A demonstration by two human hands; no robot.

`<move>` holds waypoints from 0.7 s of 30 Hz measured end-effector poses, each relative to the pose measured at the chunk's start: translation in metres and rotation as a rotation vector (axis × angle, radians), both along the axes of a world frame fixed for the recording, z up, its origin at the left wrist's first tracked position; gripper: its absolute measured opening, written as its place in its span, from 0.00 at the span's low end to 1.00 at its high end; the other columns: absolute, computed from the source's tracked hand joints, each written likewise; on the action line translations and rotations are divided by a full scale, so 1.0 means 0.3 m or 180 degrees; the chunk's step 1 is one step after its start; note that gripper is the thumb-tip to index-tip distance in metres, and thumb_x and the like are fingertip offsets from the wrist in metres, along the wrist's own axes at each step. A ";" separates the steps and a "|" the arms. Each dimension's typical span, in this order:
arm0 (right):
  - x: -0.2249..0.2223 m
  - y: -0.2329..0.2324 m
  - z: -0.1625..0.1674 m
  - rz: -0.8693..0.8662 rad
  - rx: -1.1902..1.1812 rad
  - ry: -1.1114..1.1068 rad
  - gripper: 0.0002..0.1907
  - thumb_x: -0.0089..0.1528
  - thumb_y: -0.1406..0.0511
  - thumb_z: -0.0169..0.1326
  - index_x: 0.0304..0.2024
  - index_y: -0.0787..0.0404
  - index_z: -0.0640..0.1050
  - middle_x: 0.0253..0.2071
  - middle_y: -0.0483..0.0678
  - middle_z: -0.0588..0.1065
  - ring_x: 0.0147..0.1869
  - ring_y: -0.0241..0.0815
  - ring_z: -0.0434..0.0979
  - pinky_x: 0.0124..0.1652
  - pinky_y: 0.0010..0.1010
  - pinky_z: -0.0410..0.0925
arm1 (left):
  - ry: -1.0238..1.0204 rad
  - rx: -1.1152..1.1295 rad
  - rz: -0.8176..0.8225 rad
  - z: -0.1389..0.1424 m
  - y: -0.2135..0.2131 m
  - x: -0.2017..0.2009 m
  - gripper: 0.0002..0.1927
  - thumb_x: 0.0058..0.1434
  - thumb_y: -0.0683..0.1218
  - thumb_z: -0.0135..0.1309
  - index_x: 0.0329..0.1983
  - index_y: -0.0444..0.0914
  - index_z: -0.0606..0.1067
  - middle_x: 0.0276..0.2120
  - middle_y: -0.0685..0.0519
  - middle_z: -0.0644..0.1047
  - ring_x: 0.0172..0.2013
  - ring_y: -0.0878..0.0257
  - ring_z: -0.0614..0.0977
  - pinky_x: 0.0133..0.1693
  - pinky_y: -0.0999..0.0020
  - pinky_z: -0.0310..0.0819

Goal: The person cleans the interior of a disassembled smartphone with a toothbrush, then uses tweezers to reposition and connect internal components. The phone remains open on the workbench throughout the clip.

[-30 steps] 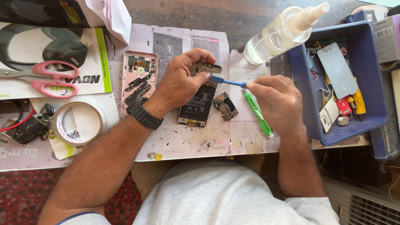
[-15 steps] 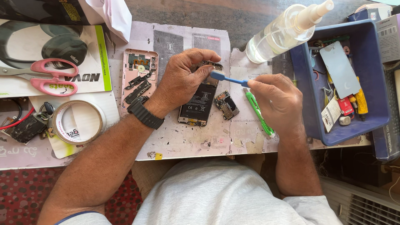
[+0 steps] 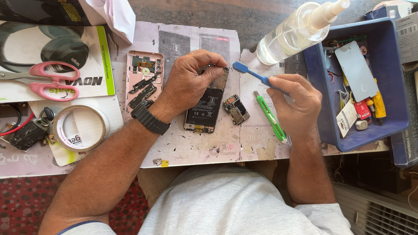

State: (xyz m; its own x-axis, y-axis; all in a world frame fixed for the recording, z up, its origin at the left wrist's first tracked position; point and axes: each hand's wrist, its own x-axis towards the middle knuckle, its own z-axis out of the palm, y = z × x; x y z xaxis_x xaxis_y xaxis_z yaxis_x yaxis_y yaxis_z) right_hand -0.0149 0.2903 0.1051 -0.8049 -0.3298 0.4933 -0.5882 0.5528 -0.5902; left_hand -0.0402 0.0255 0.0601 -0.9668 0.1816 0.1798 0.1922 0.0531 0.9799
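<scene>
The left hand [image 3: 191,82] is clenched over the top end of the opened phone body with its black battery exposed [image 3: 205,108], fingertips curled onto the upper edge where the small components sit, while the phone lies flat on the worn, scuffed paper work mat [image 3: 196,148] directly below that grip. The right hand [image 3: 294,98] is pinched closed around the handle of a small blue plastic brush [image 3: 252,74], whose head points toward the left fingertips and hovers just beside them, apart from the phone. To do this brushing well, my judgement is that the left hand should keep the phone pressed steady against the mat and open a little space at the fingertips, so the bristles reach the top edge without being blocked. Light, short strokes away from the battery seem wise, since the exposed connectors look delicate. A loose dark circuit board [image 3: 236,109] lies just to the right of the held phone, between the two hands, and could be knocked by a wide sweep. A green utility knife [image 3: 270,116] rests under the right hand's knuckles, touching nothing held. The clear plastic spray bottle [image 3: 296,32] lies above the brush hand, near enough to reach.
</scene>
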 end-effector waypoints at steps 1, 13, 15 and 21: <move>-0.001 -0.001 0.000 -0.0026 -0.0018 -0.0013 0.13 0.62 0.78 0.66 0.48 0.65 0.81 0.47 0.54 0.80 0.50 0.43 0.84 0.43 0.28 0.77 | -0.0034 0.0028 -0.0003 -0.001 0.001 0.000 0.05 0.66 0.41 0.59 0.45 0.39 0.82 0.40 0.56 0.81 0.40 0.70 0.81 0.44 0.73 0.80; -0.003 -0.036 0.001 -0.0046 0.0220 0.0082 0.12 0.64 0.77 0.65 0.50 0.64 0.81 0.45 0.52 0.80 0.45 0.42 0.83 0.41 0.30 0.76 | -0.0407 0.0244 -0.0064 -0.022 0.011 -0.013 0.06 0.67 0.40 0.57 0.45 0.38 0.81 0.39 0.55 0.83 0.40 0.71 0.83 0.43 0.75 0.81; 0.002 -0.039 0.001 -0.0056 0.0278 0.0035 0.13 0.63 0.77 0.64 0.49 0.64 0.81 0.45 0.53 0.80 0.45 0.43 0.83 0.41 0.31 0.75 | -0.0278 0.0303 -0.0075 -0.026 0.014 -0.015 0.05 0.68 0.39 0.56 0.45 0.38 0.81 0.40 0.54 0.83 0.42 0.71 0.83 0.46 0.74 0.82; 0.010 -0.041 0.007 -0.0023 0.0265 -0.0149 0.13 0.62 0.77 0.65 0.48 0.64 0.81 0.45 0.52 0.80 0.45 0.43 0.82 0.41 0.31 0.74 | -0.0342 0.0175 -0.0015 -0.029 0.011 -0.015 0.06 0.67 0.40 0.57 0.45 0.38 0.81 0.38 0.55 0.82 0.38 0.71 0.81 0.43 0.74 0.80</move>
State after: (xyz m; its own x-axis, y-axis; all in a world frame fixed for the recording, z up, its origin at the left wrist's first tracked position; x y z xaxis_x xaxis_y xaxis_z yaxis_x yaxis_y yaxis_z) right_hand -0.0120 0.2780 0.1072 -0.8290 -0.3622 0.4260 -0.5568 0.6054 -0.5688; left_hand -0.0447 0.0288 0.0515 -0.9802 0.1789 0.0851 0.0862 -0.0020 0.9963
